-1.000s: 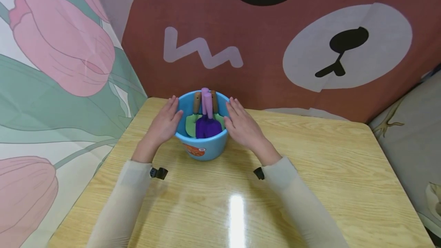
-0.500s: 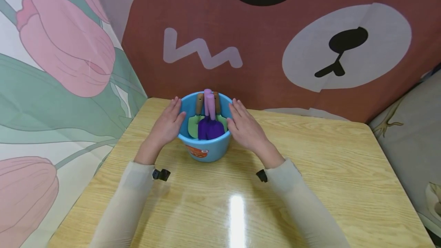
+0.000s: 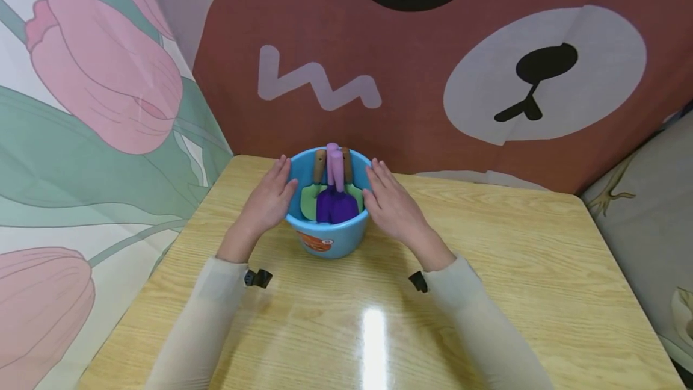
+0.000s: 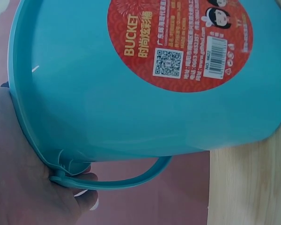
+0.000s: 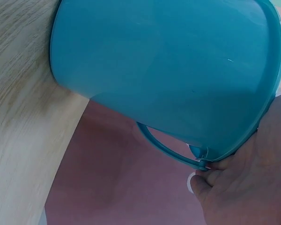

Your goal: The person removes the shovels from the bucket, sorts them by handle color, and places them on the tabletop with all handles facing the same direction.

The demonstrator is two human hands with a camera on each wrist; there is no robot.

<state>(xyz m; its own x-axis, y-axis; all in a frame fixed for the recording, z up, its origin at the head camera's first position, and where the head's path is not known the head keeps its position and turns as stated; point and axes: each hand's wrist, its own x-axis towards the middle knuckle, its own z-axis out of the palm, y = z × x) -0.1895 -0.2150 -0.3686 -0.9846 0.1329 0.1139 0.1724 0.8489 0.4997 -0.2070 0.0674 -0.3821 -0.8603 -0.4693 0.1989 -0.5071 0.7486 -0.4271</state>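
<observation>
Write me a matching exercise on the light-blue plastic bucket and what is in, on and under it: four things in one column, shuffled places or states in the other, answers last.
1. Light-blue plastic bucket
2. Purple-bladed shovels with lilac handles
3. Rounded red printed label
4. Light wood-grained table

A. On the bucket's outer wall
B. Beneath the bucket
C. Left hand and right hand at its rim
D. Inside the bucket

Pairs: 1-C, 2-D, 3-A, 4-B
</observation>
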